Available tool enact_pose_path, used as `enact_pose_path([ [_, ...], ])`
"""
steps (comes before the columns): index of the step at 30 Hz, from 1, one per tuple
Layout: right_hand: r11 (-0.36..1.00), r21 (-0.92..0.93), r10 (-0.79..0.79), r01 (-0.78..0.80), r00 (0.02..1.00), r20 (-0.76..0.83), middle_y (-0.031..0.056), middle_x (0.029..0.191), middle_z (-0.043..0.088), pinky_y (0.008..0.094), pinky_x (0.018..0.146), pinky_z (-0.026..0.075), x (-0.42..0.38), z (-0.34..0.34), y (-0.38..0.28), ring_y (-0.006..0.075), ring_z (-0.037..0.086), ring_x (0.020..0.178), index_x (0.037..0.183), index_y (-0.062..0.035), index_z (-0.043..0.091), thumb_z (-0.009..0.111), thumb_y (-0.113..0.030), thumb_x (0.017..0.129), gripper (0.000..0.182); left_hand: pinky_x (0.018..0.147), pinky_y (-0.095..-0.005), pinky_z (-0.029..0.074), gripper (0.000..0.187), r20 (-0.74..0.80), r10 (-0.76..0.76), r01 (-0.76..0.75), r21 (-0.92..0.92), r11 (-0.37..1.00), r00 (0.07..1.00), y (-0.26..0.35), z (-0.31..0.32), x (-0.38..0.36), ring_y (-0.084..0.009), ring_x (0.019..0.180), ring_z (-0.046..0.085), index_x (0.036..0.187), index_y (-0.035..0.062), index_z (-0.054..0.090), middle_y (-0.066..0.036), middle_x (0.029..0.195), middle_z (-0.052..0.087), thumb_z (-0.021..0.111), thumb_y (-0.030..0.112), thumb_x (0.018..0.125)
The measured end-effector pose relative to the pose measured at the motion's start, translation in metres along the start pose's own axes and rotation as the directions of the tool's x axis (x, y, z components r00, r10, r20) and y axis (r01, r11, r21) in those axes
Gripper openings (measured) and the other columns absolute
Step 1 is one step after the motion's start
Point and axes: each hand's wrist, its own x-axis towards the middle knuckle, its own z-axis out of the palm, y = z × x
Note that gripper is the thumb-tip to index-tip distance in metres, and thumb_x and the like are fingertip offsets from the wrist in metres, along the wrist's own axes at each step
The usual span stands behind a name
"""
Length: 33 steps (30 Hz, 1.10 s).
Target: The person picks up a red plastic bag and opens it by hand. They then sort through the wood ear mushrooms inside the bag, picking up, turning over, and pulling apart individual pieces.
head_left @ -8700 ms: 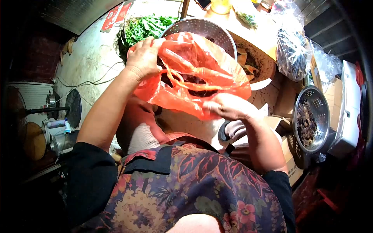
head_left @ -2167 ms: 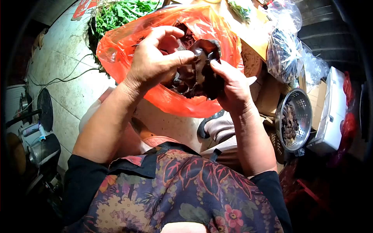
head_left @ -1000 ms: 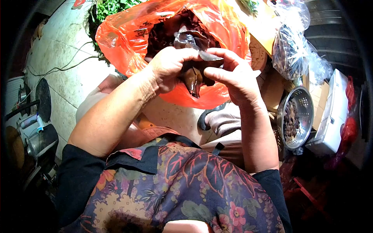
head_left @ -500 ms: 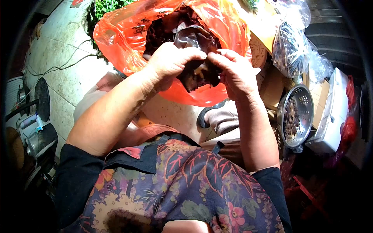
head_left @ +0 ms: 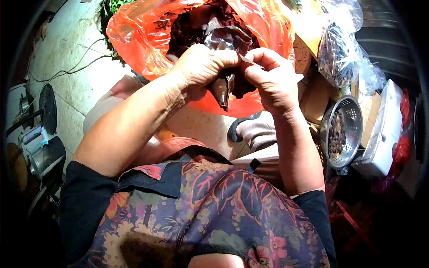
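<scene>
Pale floor tiles (head_left: 67,98) lie left of a dark, glossy, folded piece (head_left: 220,91), pinched at the near side of an open orange-red bag (head_left: 127,42).
The left hand (head_left: 199,67) clamps the piece between thumb and curled fingers, its forearm slanting inward; it would serve best as a firm anchor near the edge. The hands are close together, the piece hanging between and below them. The right hand (head_left: 275,82) pinches a pale, thin edge, apparently of the same piece, with thumb and forefinger, its forearm nearly upright; short, light pulls beside the anchor should limit tearing. Farther right, a perforated metal colander (head_left: 355,118) holds dark, shrivelled bits.
</scene>
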Motion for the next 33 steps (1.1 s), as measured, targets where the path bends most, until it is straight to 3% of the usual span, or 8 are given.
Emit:
enact_pose_path([
  [5, 0.999, -0.008, -0.051, 0.050, 0.998, -0.027, 0.0032, 0.079, 0.064, 0.0212, 0.062, 0.049, 0.002, -0.003, -0.006, 0.0079, 0.059, 0.068, 0.090, 0.0009, 0.063, 0.065, -0.004, 0.078, 0.013, 0.049, -0.0366, 0.055, 0.023, 0.074, -0.097, 0.101, -0.053, 0.993, 0.993, 0.010, 0.003, -0.005, -0.0234, 0.062, 0.065, 0.091, -0.0012, 0.062, -0.012, 0.073, 0.065, 0.061, 0.021, 0.085],
  [7, 0.983, 0.182, 0.053, -0.034, 0.993, -0.101, 0.0027, 0.086, 0.065, 0.0198, 0.061, 0.047, 0.004, -0.006, -0.004, 0.0081, 0.058, 0.072, 0.098, -0.0008, 0.064, 0.065, -0.008, 0.082, 0.018, 0.053, -0.0375, 0.056, 0.025, 0.043, 0.035, -0.028, -0.165, 0.986, 0.998, 0.010, 0.005, 0.000, -0.0243, 0.067, 0.066, 0.097, -0.0014, 0.061, -0.012, 0.079, 0.065, 0.061, 0.021, 0.086],
  [9, 0.972, 0.170, 0.178, -0.163, 0.981, -0.076, 0.0019, 0.088, 0.065, 0.0192, 0.060, 0.046, 0.005, -0.014, -0.011, 0.0079, 0.059, 0.073, 0.102, -0.0030, 0.065, 0.065, -0.010, 0.083, 0.020, 0.066, -0.0376, 0.056, 0.023, 0.126, 0.114, -0.085, -0.215, 0.973, 0.985, 0.013, 0.002, 0.001, -0.0237, 0.073, 0.066, 0.103, -0.0015, 0.059, -0.012, 0.087, 0.066, 0.061, 0.013, 0.086],
  [12, 0.969, 0.218, 0.138, -0.119, 0.987, -0.076, 0.0008, 0.087, 0.065, 0.0171, 0.056, 0.044, 0.005, -0.014, -0.005, 0.0063, 0.058, 0.070, 0.102, -0.0056, 0.066, 0.066, -0.011, 0.083, 0.020, 0.068, -0.0353, 0.055, 0.023, 0.166, 0.039, -0.025, -0.085, 0.996, 0.985, 0.013, -0.007, 0.004, -0.0218, 0.074, 0.066, 0.104, -0.0017, 0.059, -0.011, 0.090, 0.066, 0.062, 0.010, 0.085],
  [20, 0.968, 0.235, 0.132, -0.089, 0.976, -0.172, -0.0003, 0.084, 0.064, 0.0158, 0.048, 0.036, 0.009, -0.015, 0.007, 0.0043, 0.054, 0.062, 0.097, -0.0063, 0.066, 0.066, -0.010, 0.083, 0.015, 0.069, -0.0302, 0.054, 0.022, -0.054, 0.119, -0.124, -0.091, 0.988, 0.991, 0.007, -0.001, 0.003, -0.0188, 0.077, 0.065, 0.104, -0.0014, 0.061, -0.009, 0.092, 0.066, 0.063, 0.004, 0.083],
  [25, 0.928, 0.373, 0.079, 0.015, 0.969, -0.235, 0.0054, 0.089, 0.066, 0.0235, 0.059, 0.054, 0.008, -0.022, 0.001, 0.0107, 0.062, 0.070, 0.102, -0.0006, 0.062, 0.059, -0.004, 0.086, 0.016, 0.070, -0.0307, 0.055, 0.019, -0.157, 0.125, -0.132, -0.035, 0.991, 0.980, 0.014, -0.006, 0.007, -0.0172, 0.080, 0.065, 0.103, 0.0013, 0.061, -0.008, 0.093, 0.066, 0.063, 0.005, 0.084],
  [29, 0.938, 0.347, 0.100, -0.013, 0.967, -0.234, 0.0072, 0.103, 0.064, 0.0316, 0.065, 0.055, 0.005, -0.024, -0.004, 0.0172, 0.063, 0.086, 0.110, -0.0020, 0.058, 0.052, -0.005, 0.091, 0.020, 0.066, -0.0317, 0.056, 0.018, -0.188, 0.119, -0.148, -0.150, 0.978, 0.975, 0.011, -0.009, 0.012, -0.0178, 0.075, 0.065, 0.101, 0.0002, 0.062, -0.008, 0.088, 0.066, 0.064, 0.004, 0.083],
  [33, 0.941, 0.338, 0.110, -0.003, 0.949, -0.297, 0.0078, 0.106, 0.063, 0.0330, 0.069, 0.056, 0.008, -0.029, -0.005, 0.0184, 0.063, 0.087, 0.112, -0.0026, 0.058, 0.049, -0.006, 0.092, 0.022, 0.062, -0.0351, 0.057, 0.015, -0.194, 0.067, -0.105, -0.193, 0.976, 0.979, 0.018, -0.016, 0.012, -0.0191, 0.068, 0.065, 0.095, -0.0010, 0.063, -0.009, 0.083, 0.066, 0.066, 0.005, 0.082],
])
